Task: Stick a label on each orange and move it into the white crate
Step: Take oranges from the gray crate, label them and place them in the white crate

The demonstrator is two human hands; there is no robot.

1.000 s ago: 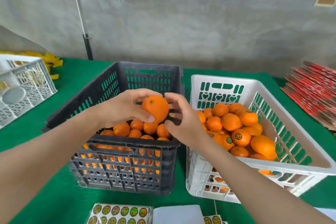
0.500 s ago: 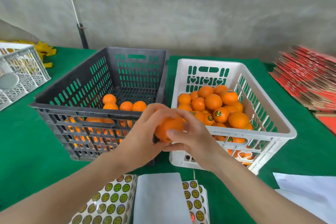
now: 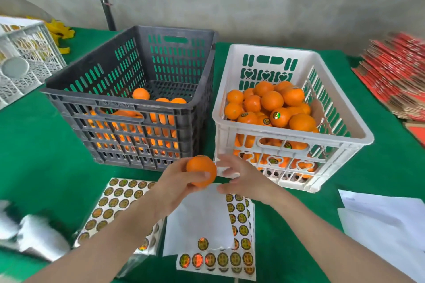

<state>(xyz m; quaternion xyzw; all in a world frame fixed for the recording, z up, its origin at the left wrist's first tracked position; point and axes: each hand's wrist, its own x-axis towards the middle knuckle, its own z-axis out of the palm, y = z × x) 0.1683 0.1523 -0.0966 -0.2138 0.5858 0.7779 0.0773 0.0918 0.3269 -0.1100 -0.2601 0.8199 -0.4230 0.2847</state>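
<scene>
My left hand [image 3: 177,187] grips the orange [image 3: 199,166], thumb across it. My right hand [image 3: 245,180] hovers just beside, fingers loosely curled.

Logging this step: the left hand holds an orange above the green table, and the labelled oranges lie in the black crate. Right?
No. The head view shows the left hand holding an orange above the green table, but the labelled oranges lie in the white crate.

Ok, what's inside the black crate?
Oranges lie at the bottom of the black crate, a few showing over the near rim, more through the slots. The near wall covers most, so their number can't be told.
</scene>
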